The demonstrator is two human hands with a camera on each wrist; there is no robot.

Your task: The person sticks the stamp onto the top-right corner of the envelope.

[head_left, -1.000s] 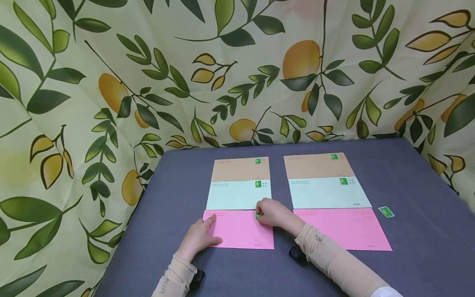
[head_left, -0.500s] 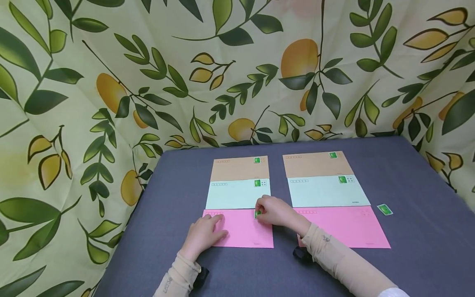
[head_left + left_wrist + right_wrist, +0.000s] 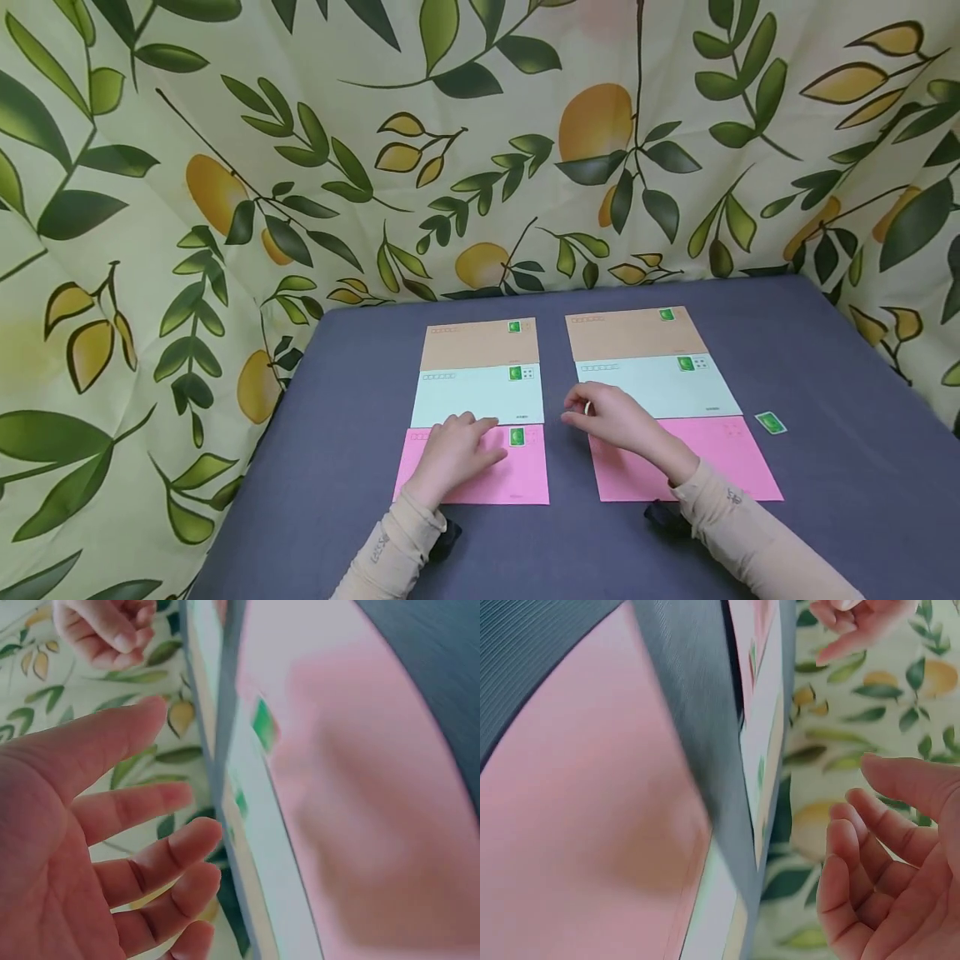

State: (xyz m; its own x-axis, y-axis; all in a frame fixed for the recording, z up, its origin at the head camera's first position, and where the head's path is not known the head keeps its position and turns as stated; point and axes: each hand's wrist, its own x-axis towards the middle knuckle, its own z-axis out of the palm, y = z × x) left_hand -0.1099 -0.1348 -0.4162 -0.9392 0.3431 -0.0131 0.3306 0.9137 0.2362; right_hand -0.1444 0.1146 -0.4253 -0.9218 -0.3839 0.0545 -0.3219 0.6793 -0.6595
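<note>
My left hand (image 3: 456, 458) hovers over the left pink envelope (image 3: 527, 482), fingers spread and holding nothing, as the left wrist view confirms. Beside its thumb and forefinger, a green stamp (image 3: 517, 437) lies at that envelope's upper right corner. My right hand (image 3: 626, 423) is above the left edge of the right stack, loosely curled fingers (image 3: 842, 896) empty in the right wrist view. Under it, partly hidden, are the right mint envelope (image 3: 660, 387) and the right pink envelope (image 3: 723, 458). A loose green stamp (image 3: 771, 422) lies to the right of that pink envelope.
Behind the pink ones lie the left mint envelope (image 3: 476, 396), left brown envelope (image 3: 480, 343) and right brown envelope (image 3: 633, 333), each stamped like the right mint one. All rest on a dark blue tabletop (image 3: 337, 400). A leaf-patterned curtain (image 3: 510, 150) hangs behind.
My right hand has let go of the stamp on the left pink envelope and moved right. My left hand has slid rightward across that envelope, toward the stamp.
</note>
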